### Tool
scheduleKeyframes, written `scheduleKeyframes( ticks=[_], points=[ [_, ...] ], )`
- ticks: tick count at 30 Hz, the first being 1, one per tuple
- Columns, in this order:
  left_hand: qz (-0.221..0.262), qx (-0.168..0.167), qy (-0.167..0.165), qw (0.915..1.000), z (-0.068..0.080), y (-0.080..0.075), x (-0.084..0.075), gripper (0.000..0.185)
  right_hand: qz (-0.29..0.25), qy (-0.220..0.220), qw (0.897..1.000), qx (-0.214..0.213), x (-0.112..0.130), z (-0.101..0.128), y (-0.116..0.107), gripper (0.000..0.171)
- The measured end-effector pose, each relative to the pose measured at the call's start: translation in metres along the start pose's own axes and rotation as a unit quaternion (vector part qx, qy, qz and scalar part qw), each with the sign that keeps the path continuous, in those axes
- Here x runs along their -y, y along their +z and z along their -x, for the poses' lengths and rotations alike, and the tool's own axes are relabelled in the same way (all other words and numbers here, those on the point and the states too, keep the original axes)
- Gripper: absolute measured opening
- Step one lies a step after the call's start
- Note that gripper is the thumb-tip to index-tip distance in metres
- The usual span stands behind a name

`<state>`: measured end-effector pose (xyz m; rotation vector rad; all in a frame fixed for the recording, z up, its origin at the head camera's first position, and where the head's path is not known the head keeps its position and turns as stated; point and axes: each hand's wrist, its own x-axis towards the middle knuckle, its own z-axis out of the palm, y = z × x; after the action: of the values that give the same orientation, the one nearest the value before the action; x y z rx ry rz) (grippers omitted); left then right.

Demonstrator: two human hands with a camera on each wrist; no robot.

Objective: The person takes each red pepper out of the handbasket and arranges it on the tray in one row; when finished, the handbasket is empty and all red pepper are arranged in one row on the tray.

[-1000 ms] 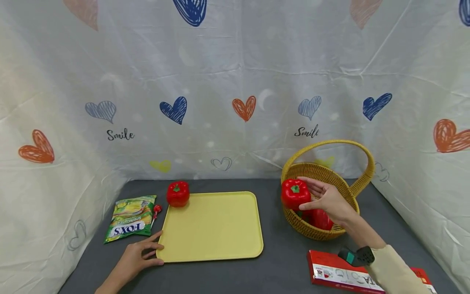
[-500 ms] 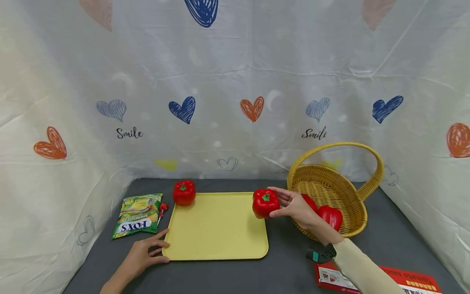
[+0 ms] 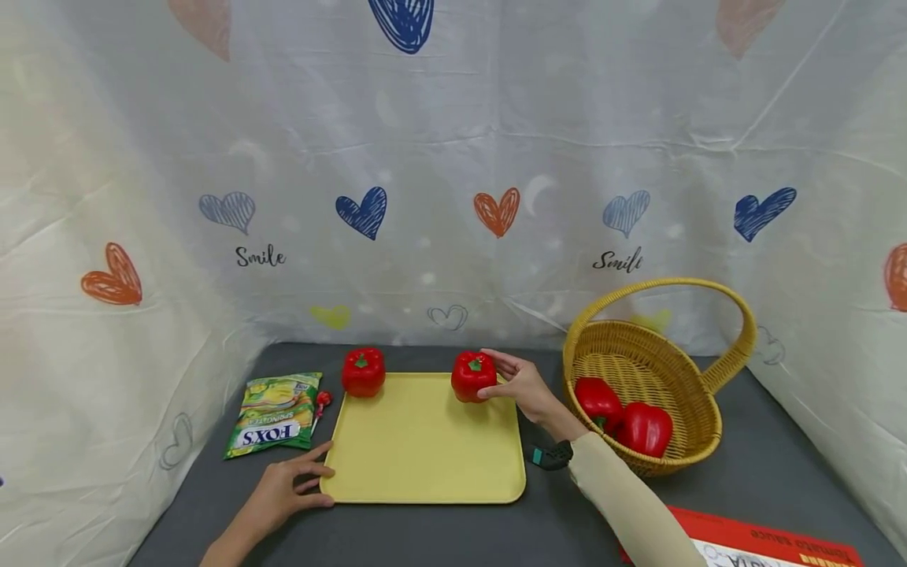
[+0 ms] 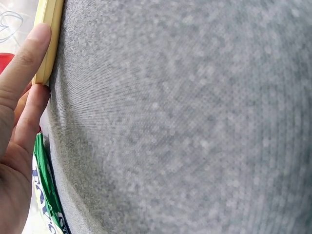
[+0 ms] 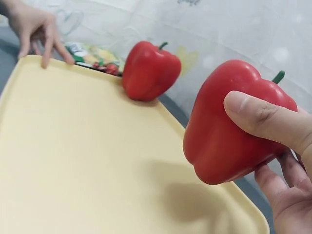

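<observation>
Steadying the yellow tray (image 3: 425, 465) at its near left corner, our left hand (image 3: 286, 492) lies with straight fingers against the rim. Farther in, our right hand (image 3: 520, 382) grips a red pepper (image 3: 473, 376), fingers curled round it, just above the tray's far right corner. We judge the placing step underway; next comes lowering and letting go. Another pepper (image 3: 364, 372) sits far left; two more wait in the basket (image 3: 697, 370).

A green snack packet (image 3: 274, 415) and lollipop (image 3: 320, 402) lie on the grey worktop (image 3: 553, 512); a red box (image 3: 765, 545) sits near the heart-printed backdrop (image 3: 453, 173).
</observation>
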<state>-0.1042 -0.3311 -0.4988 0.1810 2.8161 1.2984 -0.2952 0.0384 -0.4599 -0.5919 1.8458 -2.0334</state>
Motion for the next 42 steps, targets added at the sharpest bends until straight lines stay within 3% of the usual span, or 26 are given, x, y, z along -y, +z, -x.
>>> scheduleKeyframes(
  ticks=[10,17,23,31,42],
  points=[
    [0.017,0.006,-0.006,0.9998,0.000,-0.001,-0.001,0.043,0.048,0.030,0.998,-0.012,-0.015,-0.035,0.024,0.066],
    [-0.010,-0.003,-0.002,0.9999,0.002,-0.002,-0.004,0.044,0.067,0.029,0.997,0.023,-0.022,-0.055,0.057,0.067],
    [0.003,0.000,0.001,1.0000,0.003,-0.002,-0.004,0.044,0.055,0.019,0.998,0.028,-0.024,-0.066,0.079,0.070],
    [0.012,0.002,0.005,0.9999,0.001,-0.001,-0.004,0.043,0.051,0.020,0.998,0.033,-0.022,-0.073,0.088,0.069],
    [0.059,0.013,-0.003,0.9981,0.003,-0.002,-0.005,0.044,0.022,0.019,0.999,0.039,-0.025,-0.073,0.093,0.069]
  ],
)
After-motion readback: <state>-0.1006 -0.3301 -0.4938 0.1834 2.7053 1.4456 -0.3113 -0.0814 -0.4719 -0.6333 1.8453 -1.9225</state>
